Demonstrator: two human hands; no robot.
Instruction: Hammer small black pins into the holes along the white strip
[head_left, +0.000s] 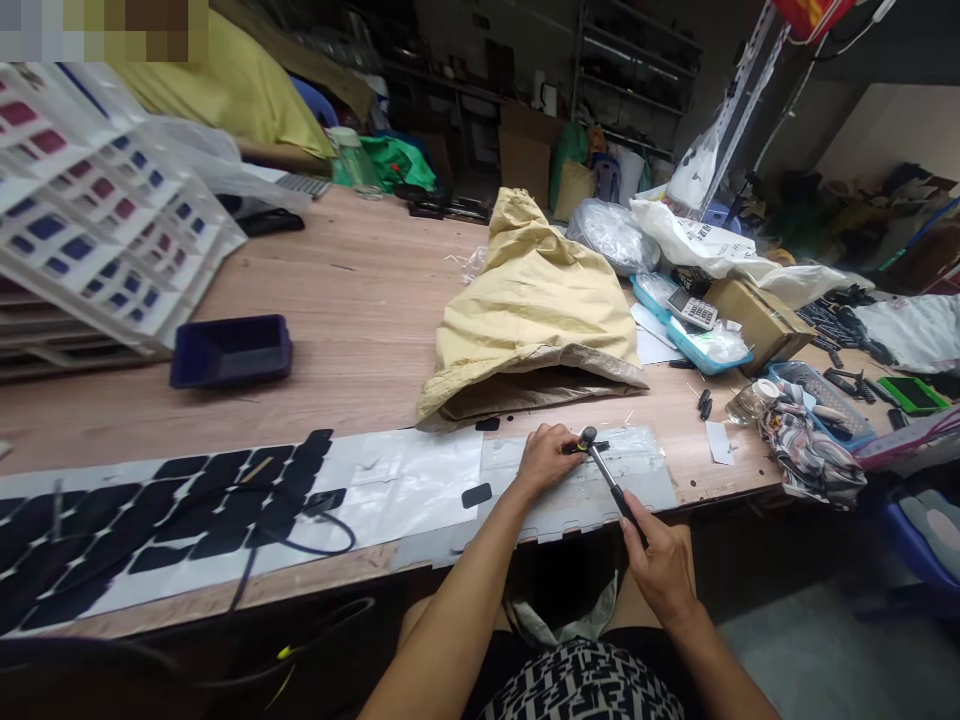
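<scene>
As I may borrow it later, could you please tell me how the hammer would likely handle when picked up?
The hammer would probably feel head-heavy: its bulky head tops a slim shaft. It should be stiff, as the shaft looks metallic. Its rounded head might let it roll slightly.

A top (585, 685) printed with bold, angular, letter-like shapes in black and pale grey is worn over plain black shorts (645, 655) that leave the knees (685, 548) uncovered; forearms (465, 590), left hand (550, 460) and right hand (661, 568) are bare.
</scene>
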